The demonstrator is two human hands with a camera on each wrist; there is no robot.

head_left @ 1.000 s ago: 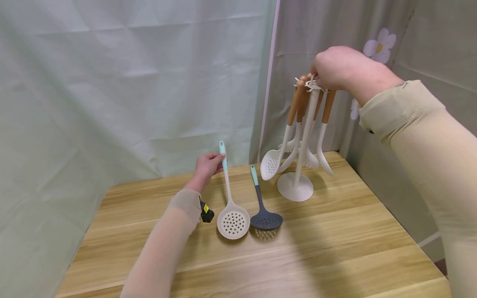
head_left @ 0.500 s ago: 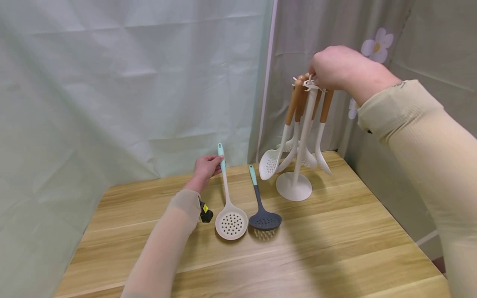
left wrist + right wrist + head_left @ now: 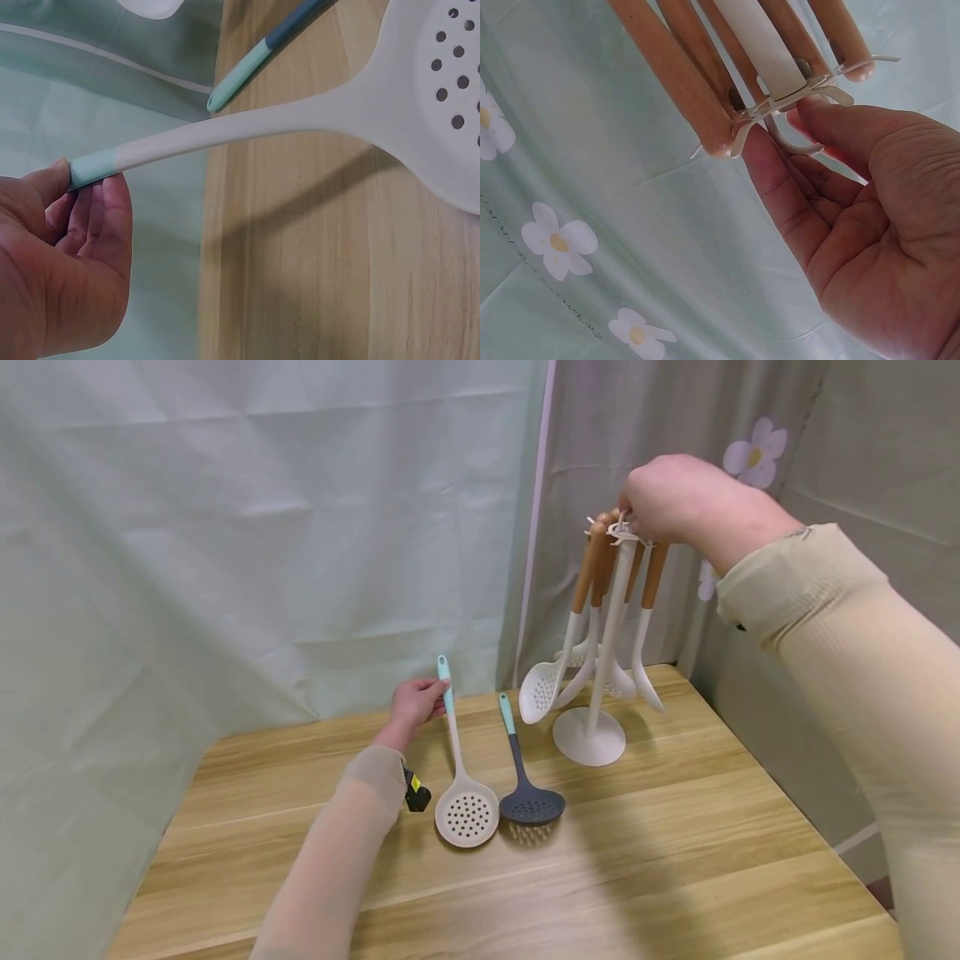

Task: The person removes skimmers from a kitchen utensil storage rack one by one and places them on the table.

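Note:
My left hand (image 3: 418, 700) pinches the teal end of a white skimmer (image 3: 467, 814), thumb on top (image 3: 52, 174). The skimmer handle (image 3: 225, 135) slants up from the table while its holed head (image 3: 442, 90) rests on the wood. A dark grey skimmer (image 3: 530, 804) with a teal tip (image 3: 238, 75) lies flat just right of it. My right hand (image 3: 670, 497) pinches the small loop (image 3: 795, 144) on top of a white utensil stand (image 3: 589, 739). Several wooden-handled utensils (image 3: 676, 75) hang from its hooks around the pole (image 3: 761, 45).
The wooden table (image 3: 637, 868) has bare room in front and to the left. Pale green curtains (image 3: 225, 527) close the back; a flowered curtain (image 3: 555, 240) hangs behind the stand. The table's right edge (image 3: 795, 793) runs close past the stand.
My left hand has lowered the white skimmer's handle a little. The right hand stays at the stand's top.

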